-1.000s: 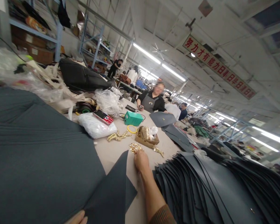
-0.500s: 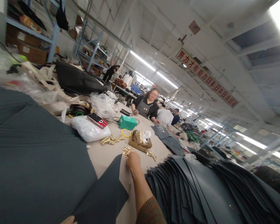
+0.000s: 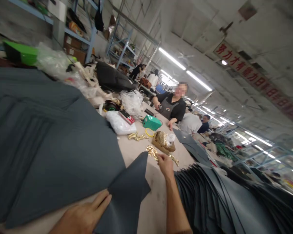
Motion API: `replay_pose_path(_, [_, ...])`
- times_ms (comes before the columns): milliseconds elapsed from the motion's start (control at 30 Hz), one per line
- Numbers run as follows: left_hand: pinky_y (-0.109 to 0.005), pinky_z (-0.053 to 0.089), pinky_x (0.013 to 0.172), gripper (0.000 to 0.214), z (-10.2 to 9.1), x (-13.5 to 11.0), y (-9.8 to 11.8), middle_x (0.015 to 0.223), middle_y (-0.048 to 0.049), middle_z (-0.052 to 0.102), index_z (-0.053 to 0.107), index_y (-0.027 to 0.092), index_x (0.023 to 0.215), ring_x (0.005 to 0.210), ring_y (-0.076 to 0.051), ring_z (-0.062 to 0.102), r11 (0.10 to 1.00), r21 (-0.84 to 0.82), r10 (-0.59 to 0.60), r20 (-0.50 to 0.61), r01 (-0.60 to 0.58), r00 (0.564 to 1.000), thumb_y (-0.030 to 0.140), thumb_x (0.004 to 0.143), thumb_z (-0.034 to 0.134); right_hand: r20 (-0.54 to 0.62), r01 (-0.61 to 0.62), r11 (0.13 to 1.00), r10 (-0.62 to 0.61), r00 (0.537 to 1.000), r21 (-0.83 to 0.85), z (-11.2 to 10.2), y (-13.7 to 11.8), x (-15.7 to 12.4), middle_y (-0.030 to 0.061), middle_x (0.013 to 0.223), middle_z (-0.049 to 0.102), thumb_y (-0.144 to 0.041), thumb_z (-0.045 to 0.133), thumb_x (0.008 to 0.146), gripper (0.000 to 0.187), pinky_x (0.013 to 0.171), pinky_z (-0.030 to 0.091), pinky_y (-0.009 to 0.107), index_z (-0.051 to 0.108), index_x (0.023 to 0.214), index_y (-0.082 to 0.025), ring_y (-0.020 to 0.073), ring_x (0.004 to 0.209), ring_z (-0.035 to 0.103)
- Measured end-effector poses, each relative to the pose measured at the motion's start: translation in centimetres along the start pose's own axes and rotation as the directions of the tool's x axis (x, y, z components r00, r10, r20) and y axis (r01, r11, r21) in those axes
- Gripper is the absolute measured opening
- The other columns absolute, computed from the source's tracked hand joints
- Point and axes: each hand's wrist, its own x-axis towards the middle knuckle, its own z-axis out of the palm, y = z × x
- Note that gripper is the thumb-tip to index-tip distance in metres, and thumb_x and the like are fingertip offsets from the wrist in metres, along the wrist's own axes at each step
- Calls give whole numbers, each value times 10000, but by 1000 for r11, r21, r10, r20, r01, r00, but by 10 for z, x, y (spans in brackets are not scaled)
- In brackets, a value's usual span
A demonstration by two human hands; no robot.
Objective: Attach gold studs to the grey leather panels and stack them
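Now left hand lies flat, unclenched, on a grey leather panel; right hand touches gold fittings, grasp unclear.

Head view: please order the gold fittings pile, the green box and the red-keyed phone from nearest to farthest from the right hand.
1. gold fittings pile, next to the right hand.
2. green box, farther ahead.
3. red-keyed phone, farthest, ahead and left.

Bare table strip open from 6 towards 12 o'clock; sheets close it at 9 o'clock, stack at 3 o'clock, box and clasps block 12 o'clock
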Motion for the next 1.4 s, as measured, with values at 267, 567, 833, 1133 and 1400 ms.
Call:
replay_pose_path(267, [-407,531,969,841,-48,-4,26,1487,-136,467,464,171,1426,1145,-286,632,1000,13,1,133,-3,991,0,603,471,321,59,843,-268,908,535,16,-68,-110,17,677,662,-331,599,853,199,589,486,242,711,874,-168,150,616,620])
replay_pose_path(567, [-423,555,883,693,-45,-6,23,1332,-135,582,546,175,1306,1034,-286,660,999,-26,25,115,-23,993,32,635,452,548,95,895,-348,761,436,57,-101,-117,-22,635,650,-129,556,792,191,551,390,194,736,779,-190,115,589,586])
replay_pose_path(833, [-472,571,865,758,-40,-7,20,1380,-160,555,515,148,1354,1043,-311,656,999,-25,45,139,-42,989,46,607,437,607,148,915,-363,707,374,49,-114,-109,-17,611,656,-114,584,774,179,553,382,178,750,748,-176,101,572,583])
replay_pose_path(1133, [-461,592,845,767,-40,-3,22,1388,-179,566,530,119,1375,1003,-309,687,999,15,41,162,-44,986,5,625,418,709,4,987,-120,695,163,59,-124,-95,-27,538,624,-125,672,692,92,450,368,173,737,716,-184,118,516,594])
replay_pose_path(1400, [-312,592,654,644,-5,-8,-1,1215,-116,695,644,172,1251,807,-240,735,954,192,267,-201,-230,942,22,679,391,746,-20,996,-52,664,87,67,-122,-83,-60,476,579,-191,806,609,98,433,379,185,714,638,-209,132,516,602])
